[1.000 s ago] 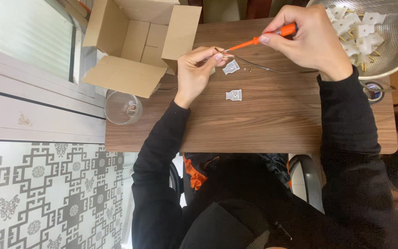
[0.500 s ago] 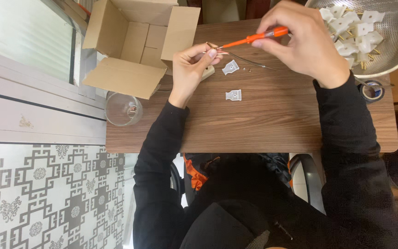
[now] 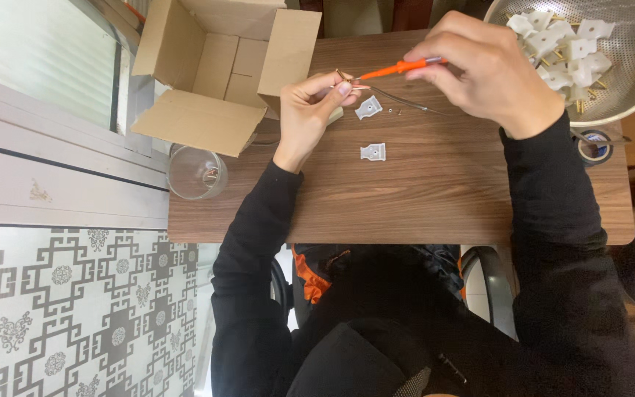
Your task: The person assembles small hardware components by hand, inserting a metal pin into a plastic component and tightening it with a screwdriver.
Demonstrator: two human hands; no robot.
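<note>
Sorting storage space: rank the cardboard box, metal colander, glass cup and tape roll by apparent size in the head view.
1. cardboard box
2. metal colander, partly cut off by the frame, so its rank against the box is unsure
3. glass cup
4. tape roll

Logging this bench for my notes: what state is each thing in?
Cardboard box: open, empty.
Glass cup: upright on the table edge.
Metal colander: holds white plug parts.
Orange screwdriver: held in right hand.
Left hand: pinching a small metal piece.
</note>
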